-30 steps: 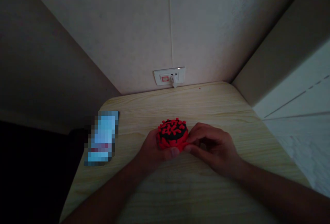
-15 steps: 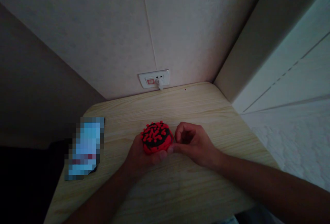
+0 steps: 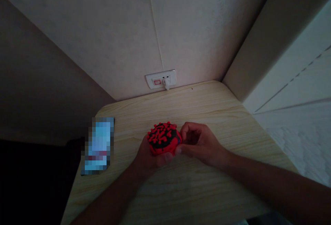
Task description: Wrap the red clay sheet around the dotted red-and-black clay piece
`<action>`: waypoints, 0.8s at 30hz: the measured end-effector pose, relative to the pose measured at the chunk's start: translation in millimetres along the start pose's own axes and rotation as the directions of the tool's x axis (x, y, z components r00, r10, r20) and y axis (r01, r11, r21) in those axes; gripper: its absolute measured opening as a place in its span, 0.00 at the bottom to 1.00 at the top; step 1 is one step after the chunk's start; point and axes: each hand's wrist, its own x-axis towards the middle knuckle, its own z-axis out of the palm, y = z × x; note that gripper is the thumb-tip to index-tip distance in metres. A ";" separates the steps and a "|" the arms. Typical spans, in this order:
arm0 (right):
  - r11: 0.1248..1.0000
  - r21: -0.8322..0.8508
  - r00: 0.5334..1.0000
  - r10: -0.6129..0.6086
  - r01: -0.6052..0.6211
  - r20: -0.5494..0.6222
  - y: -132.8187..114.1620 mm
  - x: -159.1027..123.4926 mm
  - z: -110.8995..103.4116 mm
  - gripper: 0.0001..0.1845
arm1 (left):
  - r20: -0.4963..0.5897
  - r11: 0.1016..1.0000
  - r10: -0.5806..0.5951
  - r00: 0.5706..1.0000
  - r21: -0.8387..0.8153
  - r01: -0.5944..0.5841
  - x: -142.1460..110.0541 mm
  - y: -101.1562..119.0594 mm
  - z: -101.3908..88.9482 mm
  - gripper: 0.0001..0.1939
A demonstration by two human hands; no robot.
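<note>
My left hand (image 3: 152, 157) is wrapped round the left and near sides of a small round clay cake (image 3: 163, 140), holding it over the table. The cake looks like modelling clay, with red sides and a black top covered in red squiggles and small red balls round the rim. At the cake's right side is my right hand (image 3: 198, 142), its fingers curled and its thumb and forefinger touching the side. A small dark bluish patch shows between these fingertips. Whether they pinch a separate bit of clay cannot be made out.
Under the hands is a light wooden table (image 3: 207, 190). A phone-like device (image 3: 99, 145) with a blurred bright screen lies at its left edge. A wall socket (image 3: 160, 79) with a white plug sits just behind the table. A tiny dark speck (image 3: 192, 88) lies near the back edge.
The whole view has shifted, so everything sits slightly further right. My right thumb and forefinger have come closer against the cake's right side. My left hand keeps its hold.
</note>
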 end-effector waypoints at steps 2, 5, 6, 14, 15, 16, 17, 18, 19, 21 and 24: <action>1.000 0.008 1.000 0.008 -0.008 0.005 0.9 -0.2 0.4 0.24 | 0.003 0.997 0.031 1.000 0.067 -0.031 1.6 3.1 -1.0 0.30; 1.000 0.024 1.000 0.020 -0.021 0.023 1.0 -0.1 0.5 0.25 | -0.006 0.988 0.054 0.999 0.145 -0.053 2.8 5.4 -1.2 0.29; 0.999 0.031 0.999 0.024 -0.025 0.034 0.9 0.1 0.3 0.25 | -0.009 0.985 0.057 0.998 0.161 -0.054 2.8 5.5 -0.8 0.29; 0.999 0.022 0.999 0.029 -0.030 0.026 3.1 -0.4 0.9 0.26 | -0.032 0.954 0.042 0.999 0.298 -0.030 3.6 5.5 0.8 0.27; 0.999 0.017 0.999 0.031 -0.031 0.027 3.0 -0.7 1.2 0.26 | -0.013 0.954 0.040 0.999 0.297 -0.035 4.0 5.5 0.1 0.28; 1.000 0.014 0.999 0.025 -0.025 0.028 2.6 -1.0 1.5 0.26 | 0.002 0.956 0.038 0.999 0.292 -0.037 4.4 5.4 -0.6 0.29; 1.000 0.016 1.000 0.011 -0.012 0.028 2.0 -1.2 1.8 0.25 | 0.012 0.960 0.036 0.999 0.276 -0.038 4.6 5.0 -1.4 0.30; 1.000 0.023 0.999 -0.003 0.002 0.037 1.1 -1.3 1.9 0.25 | 0.016 0.967 0.036 0.999 0.252 -0.039 4.7 4.5 -2.2 0.31; 0.999 0.036 0.999 -0.015 0.013 0.047 0.0 -1.5 1.9 0.25 | 0.020 0.974 0.037 0.999 0.221 -0.041 4.6 3.9 -3.0 0.32; 0.998 0.061 0.997 -0.024 0.019 0.074 -2.5 -1.7 1.6 0.25 | 0.030 0.990 0.034 0.999 0.133 -0.038 4.1 2.4 -4.7 0.34; 0.998 0.059 0.994 -0.009 0.003 0.105 -5.4 -1.5 0.4 0.24 | 0.042 1.000 -0.021 0.999 -0.015 0.022 3.5 0.8 -7.5 0.41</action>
